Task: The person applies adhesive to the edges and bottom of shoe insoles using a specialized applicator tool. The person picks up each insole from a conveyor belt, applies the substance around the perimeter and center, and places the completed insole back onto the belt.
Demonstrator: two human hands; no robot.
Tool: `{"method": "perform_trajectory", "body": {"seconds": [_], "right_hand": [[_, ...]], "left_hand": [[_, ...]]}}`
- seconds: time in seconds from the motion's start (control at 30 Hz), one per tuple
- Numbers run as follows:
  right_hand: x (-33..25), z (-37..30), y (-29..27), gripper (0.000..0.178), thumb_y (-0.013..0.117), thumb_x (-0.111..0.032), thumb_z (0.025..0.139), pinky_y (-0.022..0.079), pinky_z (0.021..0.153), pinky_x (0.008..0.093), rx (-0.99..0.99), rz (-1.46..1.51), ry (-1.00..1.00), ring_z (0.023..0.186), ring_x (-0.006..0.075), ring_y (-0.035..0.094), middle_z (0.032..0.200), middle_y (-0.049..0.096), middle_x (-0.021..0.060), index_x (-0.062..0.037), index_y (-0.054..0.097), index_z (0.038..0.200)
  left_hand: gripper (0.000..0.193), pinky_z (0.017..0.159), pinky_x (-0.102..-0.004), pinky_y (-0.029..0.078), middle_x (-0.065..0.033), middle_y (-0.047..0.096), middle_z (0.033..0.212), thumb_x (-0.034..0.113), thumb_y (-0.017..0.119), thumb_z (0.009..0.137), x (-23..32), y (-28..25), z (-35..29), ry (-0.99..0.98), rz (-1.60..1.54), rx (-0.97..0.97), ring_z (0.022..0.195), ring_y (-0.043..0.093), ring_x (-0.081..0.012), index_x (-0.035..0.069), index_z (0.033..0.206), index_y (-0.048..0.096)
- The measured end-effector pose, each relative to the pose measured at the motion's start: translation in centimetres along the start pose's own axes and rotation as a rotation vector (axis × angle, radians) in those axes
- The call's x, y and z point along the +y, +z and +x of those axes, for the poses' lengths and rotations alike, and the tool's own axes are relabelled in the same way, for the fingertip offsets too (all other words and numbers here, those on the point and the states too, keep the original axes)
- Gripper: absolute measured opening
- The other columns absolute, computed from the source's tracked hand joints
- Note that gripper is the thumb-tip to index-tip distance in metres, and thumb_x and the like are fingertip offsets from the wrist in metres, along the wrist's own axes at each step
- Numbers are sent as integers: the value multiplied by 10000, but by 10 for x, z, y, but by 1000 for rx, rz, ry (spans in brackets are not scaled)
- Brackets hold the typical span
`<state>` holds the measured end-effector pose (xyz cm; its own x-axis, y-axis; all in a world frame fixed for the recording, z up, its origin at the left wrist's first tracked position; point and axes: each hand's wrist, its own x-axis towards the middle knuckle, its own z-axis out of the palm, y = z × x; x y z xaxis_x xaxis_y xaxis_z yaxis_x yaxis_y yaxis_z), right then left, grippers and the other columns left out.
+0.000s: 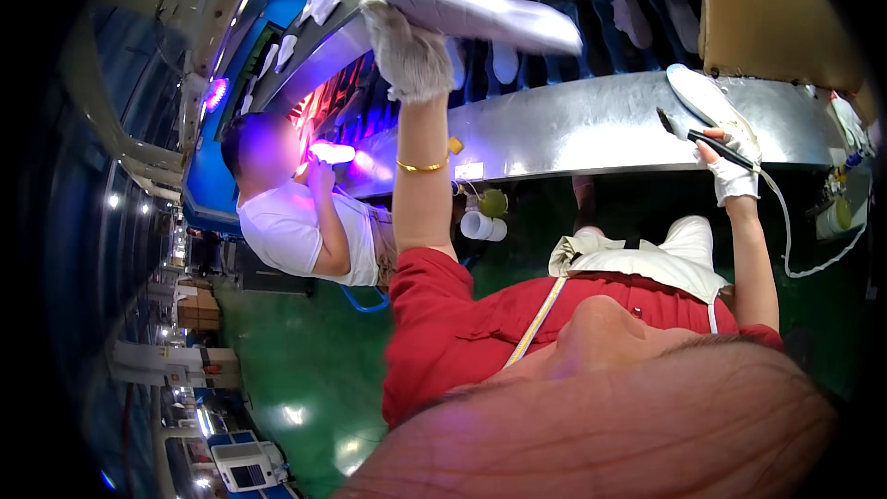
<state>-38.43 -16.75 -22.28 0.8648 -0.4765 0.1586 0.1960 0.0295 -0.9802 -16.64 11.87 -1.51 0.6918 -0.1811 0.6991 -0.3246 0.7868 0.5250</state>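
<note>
My left hand (411, 51), in a pale, worn work glove, reaches far out over the conveyor and is closed on one end of a white shoe sole (504, 18). The sole points to the right above the belt. My right hand (736, 166) wears a white glove with bare fingertips and is closed around a black-handled brush (721, 148). The brush's dark bristles are over the metal ledge. Just beyond it another white shoe sole (699, 95) lies on that ledge. A white tube (787, 222) hangs from beside my right hand.
More soles (631, 20) lie in rows on the dark conveyor. A metal ledge (554, 120) runs along its near side; a cardboard box (785, 9) stands at the far right. At left, a co-worker in a white shirt (296, 231) holds a brightly lit sole. White cups (482, 226) hang below the ledge.
</note>
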Motion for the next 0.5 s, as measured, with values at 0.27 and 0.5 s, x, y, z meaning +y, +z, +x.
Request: {"method": "perform_trajectory", "body": {"seconds": [0.27, 0.5], "right_hand": [[-11, -5, 15, 169, 664, -38, 748, 478, 567, 228, -79, 66, 65, 589, 111, 569, 709, 593, 72, -4, 552, 870], [-29, -7, 28, 148, 665, -92, 750, 439, 538, 217, -254, 72, 54, 577, 80, 530, 655, 547, 19, -42, 536, 804]], "left_hand": [[675, 874, -468, 436, -195, 538, 1109, 641, 374, 825, -104, -23, -170, -1172, -660, 227, 1031, 505, -360, 12, 802, 620], [1044, 1008, -614, 236, -257, 305, 1358, 818, 297, 693, -96, 27, -216, -1225, -626, 311, 1222, 318, -474, 18, 1361, 233]]}}
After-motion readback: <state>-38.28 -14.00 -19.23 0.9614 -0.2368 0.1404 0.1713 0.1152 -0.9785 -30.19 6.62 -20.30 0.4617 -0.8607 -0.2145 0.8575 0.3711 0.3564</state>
